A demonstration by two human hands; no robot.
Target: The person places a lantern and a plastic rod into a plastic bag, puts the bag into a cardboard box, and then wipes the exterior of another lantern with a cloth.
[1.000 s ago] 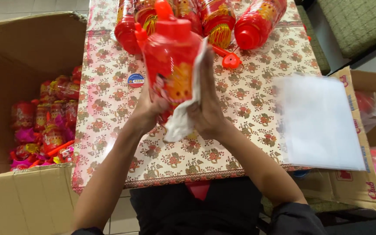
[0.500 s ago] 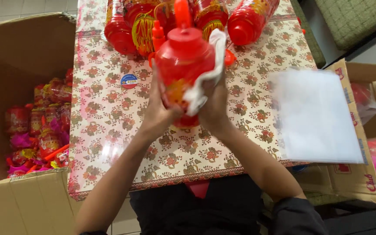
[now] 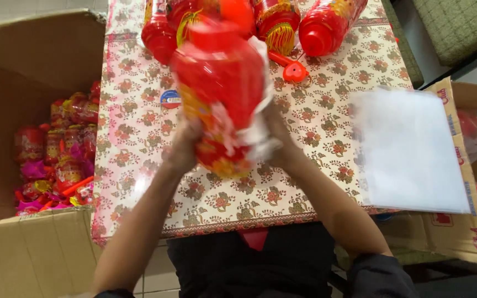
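Red plastic lantern (image 3: 222, 94) stands upright above the patterned table (image 3: 327, 138), its long axis vertical. Left hand (image 3: 182, 149) and right hand (image 3: 280, 140) clasp its lower sides, equally near; the right also presses a white cloth (image 3: 258, 132) against it.

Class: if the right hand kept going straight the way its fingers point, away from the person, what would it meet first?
Probably the small red heart piece on the table, ahead of the right hand, though depth is unclear.

Red lantern (image 3: 219, 83), seemingly cloth-wrapped, held upright above the table.
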